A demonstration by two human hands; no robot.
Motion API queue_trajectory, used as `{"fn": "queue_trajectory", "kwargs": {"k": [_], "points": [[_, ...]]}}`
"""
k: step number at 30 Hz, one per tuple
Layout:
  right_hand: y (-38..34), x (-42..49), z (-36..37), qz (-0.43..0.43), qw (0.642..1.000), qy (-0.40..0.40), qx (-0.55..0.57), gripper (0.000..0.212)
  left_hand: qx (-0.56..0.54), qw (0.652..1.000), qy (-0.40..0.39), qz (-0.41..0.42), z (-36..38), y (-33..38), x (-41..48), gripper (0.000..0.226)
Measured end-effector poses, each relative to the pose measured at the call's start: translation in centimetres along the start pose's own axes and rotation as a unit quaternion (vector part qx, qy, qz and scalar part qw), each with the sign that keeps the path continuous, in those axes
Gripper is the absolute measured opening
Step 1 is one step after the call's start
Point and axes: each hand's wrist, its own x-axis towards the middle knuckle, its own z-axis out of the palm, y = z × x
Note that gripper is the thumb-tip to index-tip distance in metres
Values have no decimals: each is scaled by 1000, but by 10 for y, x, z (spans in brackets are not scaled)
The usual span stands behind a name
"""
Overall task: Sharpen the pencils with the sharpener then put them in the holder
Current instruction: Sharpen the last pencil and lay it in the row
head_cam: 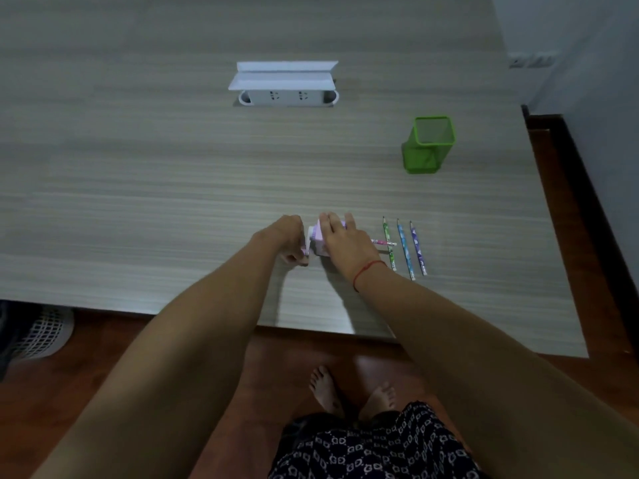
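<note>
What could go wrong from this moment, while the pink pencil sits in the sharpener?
1. The left hand grips the crank, and the right hand only presses on the sharpener from above. Hard cranking may make it slide or tip.
2. The pink pencil sticks out across the green pencil. If the sharpener shifts, it could nudge that pencil, perhaps into the blue pencil beside it.

1. A pale wood-grain desk (138,167) fills the view.
2. A white socket box (287,96), lid raised, sits in the desk's far middle.
3. Reddish wooden floor (103,357) lies below the desk.
4. A pale wall (587,81) stands right of it.
</note>
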Motion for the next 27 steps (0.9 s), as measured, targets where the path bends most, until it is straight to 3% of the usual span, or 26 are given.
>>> {"fn": "queue_trajectory", "kwargs": {"k": [7,14,17,20,27], "points": [[-1,7,-6,-55,998,3,-5,54,-3,997,73,8,12,-10,8,16],[-1,13,-11,-55,998,-8,-30,54,-32,985,153,68,-27,-6,24,14],[2,13,-10,-65,997,-19,-36,58,18,999,33,36,-61,0,15,16],[2,12,-12,-71,996,-30,-36,64,-12,991,-134,-4,-73,4,6,24],[0,6,-9,-76,996,-8,-34,59,-175,954,-239,-37,-58,-8,-6,29]]}}
